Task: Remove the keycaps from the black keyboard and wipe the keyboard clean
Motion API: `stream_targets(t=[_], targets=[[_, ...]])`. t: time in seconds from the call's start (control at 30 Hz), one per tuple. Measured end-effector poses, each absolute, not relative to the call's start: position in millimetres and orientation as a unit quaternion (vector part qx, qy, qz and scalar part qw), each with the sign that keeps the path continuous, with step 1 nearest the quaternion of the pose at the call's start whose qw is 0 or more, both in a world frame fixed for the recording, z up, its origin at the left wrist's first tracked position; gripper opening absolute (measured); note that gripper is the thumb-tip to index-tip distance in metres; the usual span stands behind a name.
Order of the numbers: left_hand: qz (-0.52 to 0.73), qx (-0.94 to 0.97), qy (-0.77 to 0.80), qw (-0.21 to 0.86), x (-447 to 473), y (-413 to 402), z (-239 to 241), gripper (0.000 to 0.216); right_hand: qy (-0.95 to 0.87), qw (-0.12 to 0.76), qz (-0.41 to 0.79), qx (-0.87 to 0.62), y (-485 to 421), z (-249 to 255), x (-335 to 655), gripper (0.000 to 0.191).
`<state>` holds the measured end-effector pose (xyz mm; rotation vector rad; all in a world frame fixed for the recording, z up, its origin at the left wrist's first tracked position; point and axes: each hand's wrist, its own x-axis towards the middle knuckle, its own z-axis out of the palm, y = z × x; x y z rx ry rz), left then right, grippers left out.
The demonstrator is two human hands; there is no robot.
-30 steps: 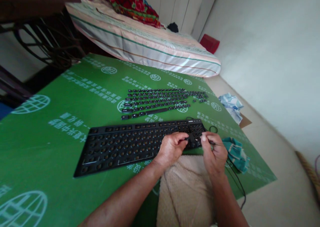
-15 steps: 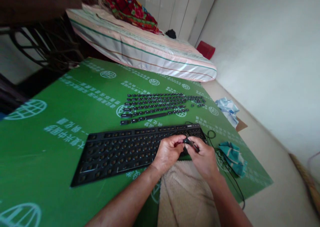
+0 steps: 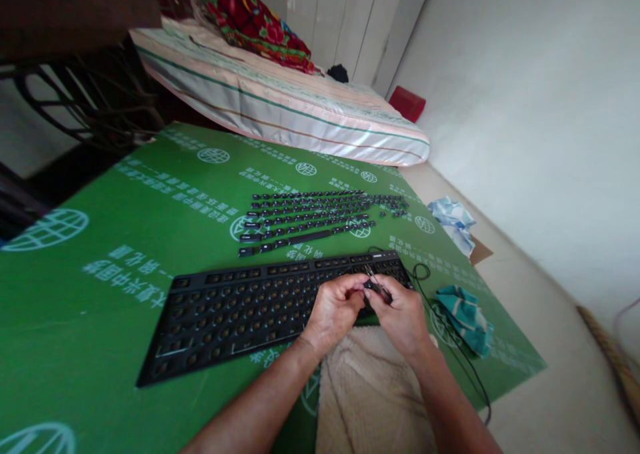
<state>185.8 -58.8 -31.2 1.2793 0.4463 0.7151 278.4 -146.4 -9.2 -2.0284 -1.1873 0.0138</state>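
A black keyboard with its keycaps taken off lies on a green printed mat. The removed keycaps sit in neat rows behind it. Both hands meet over the keyboard's right end. My left hand pinches a small black keycap with fingers curled. My right hand is closed around a thin tool whose tip touches that keycap. What the tool is I cannot make out.
The keyboard's black cable loops off to the right past a teal cloth. A pale cloth lies near the wall. A mattress with a red floral blanket stands behind the mat, dark furniture at left. A beige knitted cloth covers my lap.
My right hand moved left from the keyboard's right edge to meet my left hand, and both now work together on one small keycap. The view shifted slightly.
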Motion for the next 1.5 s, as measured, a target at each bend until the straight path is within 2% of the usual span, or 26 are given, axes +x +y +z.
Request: stream_targets(t=[0.33, 1.2, 1.33, 1.5], targets=[[0.335, 0.608, 0.191, 0.694, 186, -57, -33, 0.028, -0.448, 0.384, 0.02, -0.807, -144, -14, 279, 0.024], [0.357, 0.608, 0.245, 0.666, 183, -53, -31, 0.026, -0.402, 0.42, 0.017, -0.814, -130, -14, 269, 0.017], [0.355, 0.598, 0.25, 0.673, 183, -53, -33, 0.031, -0.411, 0.404, 0.027, -0.817, -128, -12, 273, 0.017], [0.361, 0.626, 0.264, 0.639, 183, -53, -36, 0.031, -0.418, 0.34, 0.021, -0.842, -113, 2, 321, 0.018]])
